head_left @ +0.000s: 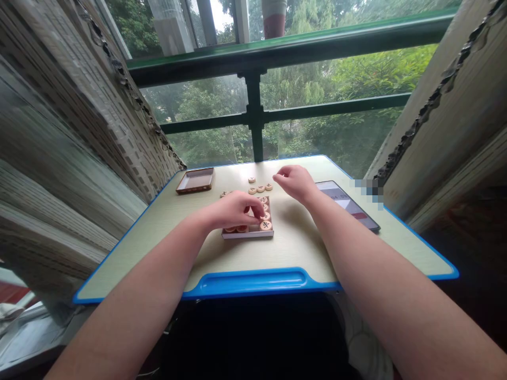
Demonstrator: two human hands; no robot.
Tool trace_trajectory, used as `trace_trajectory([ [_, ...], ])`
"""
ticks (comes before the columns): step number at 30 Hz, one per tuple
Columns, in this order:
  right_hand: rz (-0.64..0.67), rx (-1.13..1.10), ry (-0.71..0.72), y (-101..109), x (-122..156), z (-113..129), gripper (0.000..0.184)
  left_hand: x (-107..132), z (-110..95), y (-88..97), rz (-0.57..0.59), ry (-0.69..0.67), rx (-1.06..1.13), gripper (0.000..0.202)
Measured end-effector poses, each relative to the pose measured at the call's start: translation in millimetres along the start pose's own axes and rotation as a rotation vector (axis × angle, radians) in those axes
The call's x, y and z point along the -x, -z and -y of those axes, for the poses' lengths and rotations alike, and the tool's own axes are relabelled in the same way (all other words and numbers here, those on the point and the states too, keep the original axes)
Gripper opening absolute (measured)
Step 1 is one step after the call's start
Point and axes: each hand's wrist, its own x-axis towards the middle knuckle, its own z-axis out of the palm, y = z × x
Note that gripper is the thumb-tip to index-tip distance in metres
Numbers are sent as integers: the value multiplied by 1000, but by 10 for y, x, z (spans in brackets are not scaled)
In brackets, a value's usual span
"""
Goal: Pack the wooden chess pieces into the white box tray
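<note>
A shallow box (247,235) with round wooden Chinese chess pieces (265,226) stands on the table in front of me. My left hand (237,210) reaches over it, thumb and fingers curled together on a piece inside. The hand hides much of the box's contents. Beyond and to the right, my right hand (295,180) hovers with its fingers bent together; whatever they may hold is hidden. Left of its fingertips lie several loose pieces (260,188), with a single piece (252,180) behind them. More pieces (225,193) show just past my left hand.
An open box lid (195,180) lies at the back left of the table (158,237). A tablet (348,206) lies to the right, partly under my right forearm. A blue rim with a shallow tray (253,278) borders the near edge. Curtains flank both sides; a green railing (255,111) stands behind.
</note>
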Motion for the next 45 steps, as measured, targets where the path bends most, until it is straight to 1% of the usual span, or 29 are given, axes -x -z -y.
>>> trace_trajectory([
  [2,-41,46,30,-51,-5,-35,20,7,-16,10,3,14,-17,17],
  [4,-112,78,39,-97,-10,-66,22,14,-38,19,5,22,-39,18],
  [7,-205,81,9,-144,-35,-108,26,15,-61,23,10,22,-66,22],
  [13,-232,52,-49,-155,-98,-172,25,-7,-50,13,49,1,-79,20],
  [17,-253,36,-51,-157,-101,-183,26,-16,-38,19,52,-7,-86,19],
  [20,-243,42,-40,-168,-96,-188,25,-18,-25,21,49,-11,-91,19],
  [26,-192,50,-25,-193,-104,-201,25,-6,-21,21,19,-12,-52,20],
  [28,-165,51,-31,-204,-110,-210,25,-13,-18,31,-19,-6,-17,21],
  [30,-117,41,-40,-217,-113,-219,24,-34,26,45,-132,27,-6,24],
  [31,-86,27,-37,-225,-112,-222,24,-49,72,53,-218,57,-17,26],
  [32,-50,9,-24,-234,-109,-223,24,-66,136,61,-322,97,-38,27],
  [34,35,-33,33,-253,-99,-215,25,-99,308,78,-486,175,-98,30],
  [35,76,-48,70,-262,-91,-205,26,-113,405,85,-535,202,-125,31],
  [37,159,-69,134,-277,-74,-177,28,-129,587,93,-542,249,-106,33],
  [39,233,-94,160,-284,-56,-145,31,-132,712,94,-539,309,18,39],
  [42,299,-140,130,-284,-39,-110,37,-124,776,89,-510,374,208,50],
  [45,311,-159,116,-284,-38,-102,38,-118,767,87,-431,342,287,57],
])
